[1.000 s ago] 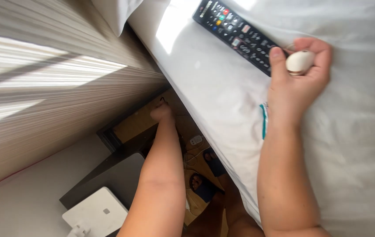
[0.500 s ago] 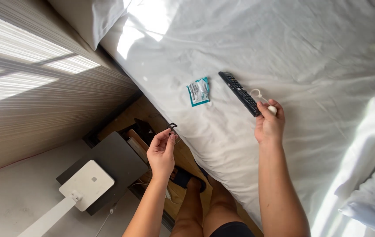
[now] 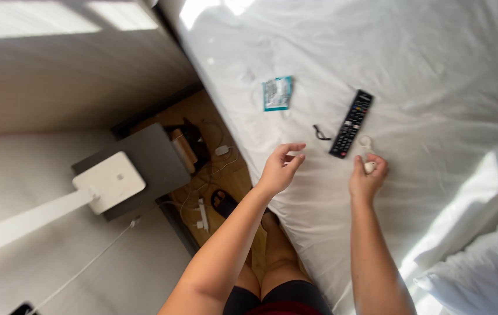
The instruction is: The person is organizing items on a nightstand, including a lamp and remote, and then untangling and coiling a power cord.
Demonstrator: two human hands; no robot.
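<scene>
The small black clip (image 3: pixel 320 133) that the left hand (image 3: pixel 280 168) pinched half a second ago now lies on the white bedsheet (image 3: pixel 435 76) just left of the black remote control (image 3: pixel 351 123), that hand hovering spread and empty, while the right hand (image 3: pixel 368 177) stays pinched on a small white egg-shaped object (image 3: pixel 369 167) near the remote's near end.

There is a single view, worn on the person's head and looking steeply down from standing height over the edge of a bed (image 3: pixel 435 70). It faces across the white sheet, which fills the upper and right part of the frame, while the floor (image 3: pixel 202 169) and a bedside unit (image 3: pixel 149 163) fall along the left. The person's own arms and knees enter from the bottom edge, so the left hand (image 3: pixel 278 169) and right hand (image 3: pixel 367 178) sit mid-frame at arm's length. The picture is tilted and slightly blurred.
</scene>
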